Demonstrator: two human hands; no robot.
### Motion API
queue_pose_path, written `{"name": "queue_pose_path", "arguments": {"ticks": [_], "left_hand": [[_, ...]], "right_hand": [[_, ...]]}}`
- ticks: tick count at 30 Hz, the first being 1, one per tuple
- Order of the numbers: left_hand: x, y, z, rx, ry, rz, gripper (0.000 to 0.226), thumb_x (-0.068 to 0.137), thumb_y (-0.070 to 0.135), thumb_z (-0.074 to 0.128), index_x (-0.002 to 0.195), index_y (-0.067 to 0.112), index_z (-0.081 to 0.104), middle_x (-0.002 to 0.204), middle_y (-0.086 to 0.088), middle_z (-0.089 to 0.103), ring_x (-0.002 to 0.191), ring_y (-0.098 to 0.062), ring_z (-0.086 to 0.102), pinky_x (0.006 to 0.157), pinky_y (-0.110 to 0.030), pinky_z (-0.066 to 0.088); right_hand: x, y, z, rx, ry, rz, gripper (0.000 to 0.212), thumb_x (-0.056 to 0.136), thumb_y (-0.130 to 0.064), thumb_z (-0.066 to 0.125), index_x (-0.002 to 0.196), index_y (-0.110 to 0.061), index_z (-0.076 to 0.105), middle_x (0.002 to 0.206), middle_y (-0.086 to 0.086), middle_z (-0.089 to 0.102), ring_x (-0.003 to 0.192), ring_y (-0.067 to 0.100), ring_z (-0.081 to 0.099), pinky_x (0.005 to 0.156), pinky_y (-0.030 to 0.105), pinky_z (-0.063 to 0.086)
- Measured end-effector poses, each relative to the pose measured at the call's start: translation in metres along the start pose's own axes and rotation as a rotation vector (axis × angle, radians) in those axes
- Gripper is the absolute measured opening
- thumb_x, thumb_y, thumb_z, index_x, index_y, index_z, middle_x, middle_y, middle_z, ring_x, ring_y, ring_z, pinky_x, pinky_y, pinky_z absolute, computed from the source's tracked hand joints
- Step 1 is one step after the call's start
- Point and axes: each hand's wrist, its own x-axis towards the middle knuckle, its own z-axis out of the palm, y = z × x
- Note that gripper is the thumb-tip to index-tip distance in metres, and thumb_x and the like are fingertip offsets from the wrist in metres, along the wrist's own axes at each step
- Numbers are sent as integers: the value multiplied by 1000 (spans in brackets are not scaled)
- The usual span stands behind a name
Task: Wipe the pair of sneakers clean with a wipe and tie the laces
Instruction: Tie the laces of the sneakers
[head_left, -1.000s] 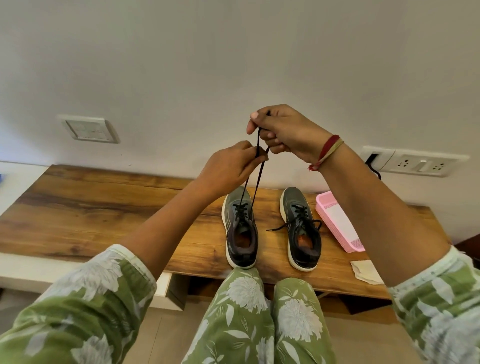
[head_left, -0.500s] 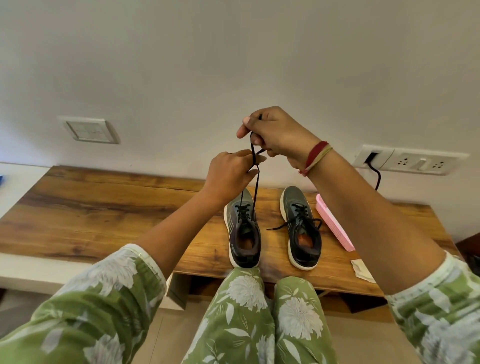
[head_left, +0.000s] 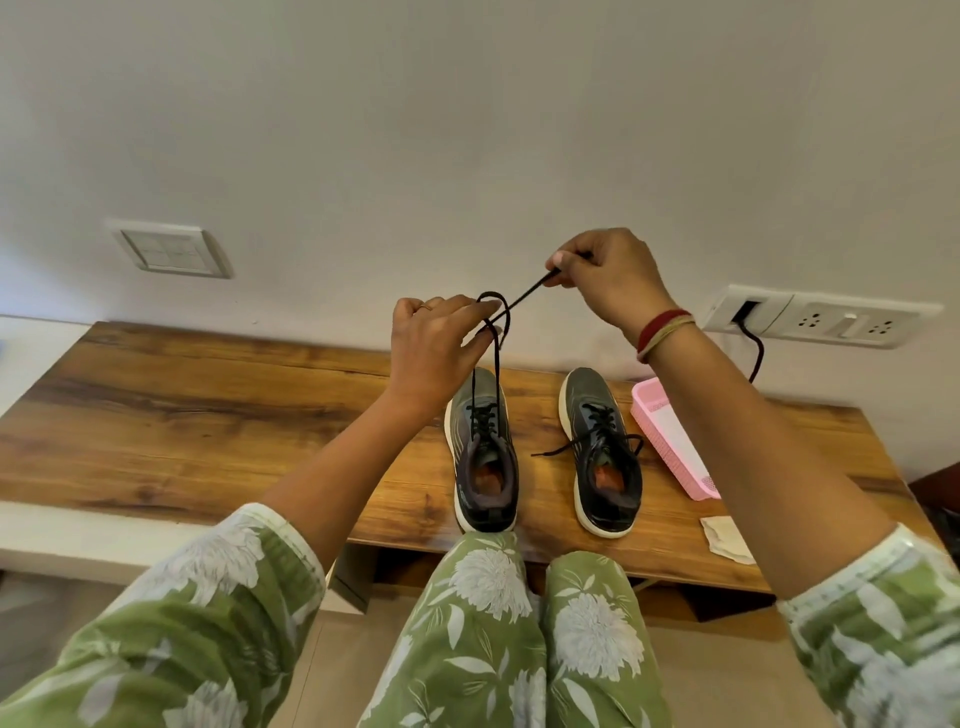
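Note:
Two grey-and-black sneakers stand side by side on the wooden table (head_left: 208, 415), toes toward the wall. The left sneaker (head_left: 483, 457) has its black laces (head_left: 493, 364) pulled up high above it. My left hand (head_left: 436, 353) pinches the laces where they cross and form a small loop. My right hand (head_left: 608, 280), higher and to the right, pinches one lace end and draws it out sideways. The right sneaker (head_left: 602, 457) lies untouched, its laces loose and spread on the table. A used wipe (head_left: 724, 538) lies near the table's front right edge.
A pink plastic basket (head_left: 670, 441) sits right of the sneakers, partly behind my right forearm. A switch plate (head_left: 171, 252) and a socket strip (head_left: 821, 314) with a black cord are on the wall. My knees in green floral cloth reach the table's front edge.
My right hand has moved right and away from my left hand, pulling the lace end out sideways. A small loop now shows at my left hand's fingers.

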Motion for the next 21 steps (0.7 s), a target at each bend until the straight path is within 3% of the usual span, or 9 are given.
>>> {"name": "queue_pose_path", "arguments": {"ticks": [6, 10, 12, 14, 16, 17, 21], "left_hand": [[-2, -2, -3, 76, 85, 310, 12, 82, 29, 69, 92, 22, 74, 86, 6, 72, 64, -18, 63, 70, -34, 28], [-1, -3, -7, 55, 68, 353, 17, 83, 23, 68, 99, 19, 73, 90, 2, 70, 66, -18, 63, 69, -32, 30], [-4, 1, -8, -107, -2, 183, 33, 80, 15, 71, 113, 14, 67, 99, -1, 65, 73, -13, 62, 73, -28, 37], [-6, 10, -10, -404, -59, -203, 47, 78, 8, 74, 122, 14, 62, 105, 1, 58, 78, -1, 60, 77, -18, 48], [-6, 15, -12, -607, -22, -556, 46, 76, 6, 76, 119, 16, 63, 106, 3, 58, 78, 7, 61, 77, -10, 49], [-6, 14, -11, -635, 0, -645, 44, 75, 7, 77, 117, 16, 65, 104, 4, 58, 78, 9, 61, 76, -9, 49], [-10, 8, -11, -548, -18, -598, 29, 75, 16, 78, 100, 27, 68, 96, 7, 63, 83, -4, 56, 66, -16, 43]], "right_hand": [[3, 37, 32, 116, -32, 195, 16, 94, -18, 53, 87, -15, 67, 72, -5, 68, 75, 15, 69, 83, 37, 55], [5, 46, 45, 155, -49, 254, 18, 94, -18, 52, 85, -16, 67, 70, -7, 69, 72, 14, 69, 80, 34, 55], [4, 48, 49, 213, -88, 287, 19, 94, -15, 51, 82, -14, 66, 73, -1, 71, 71, 15, 69, 77, 31, 56], [0, 49, 54, 330, -166, 351, 17, 95, -12, 50, 87, -8, 64, 80, 9, 71, 64, 12, 67, 64, 22, 53], [-9, 47, 58, 416, -253, 445, 17, 97, -13, 49, 100, -5, 63, 83, 7, 69, 59, 9, 64, 55, 18, 45], [-13, 48, 60, 455, -274, 475, 17, 97, -15, 49, 102, -6, 62, 84, 5, 69, 60, 9, 63, 55, 19, 42], [-14, 53, 63, 575, -239, 495, 14, 97, -17, 49, 97, -13, 63, 85, 2, 71, 60, 8, 63, 56, 19, 45]]}}
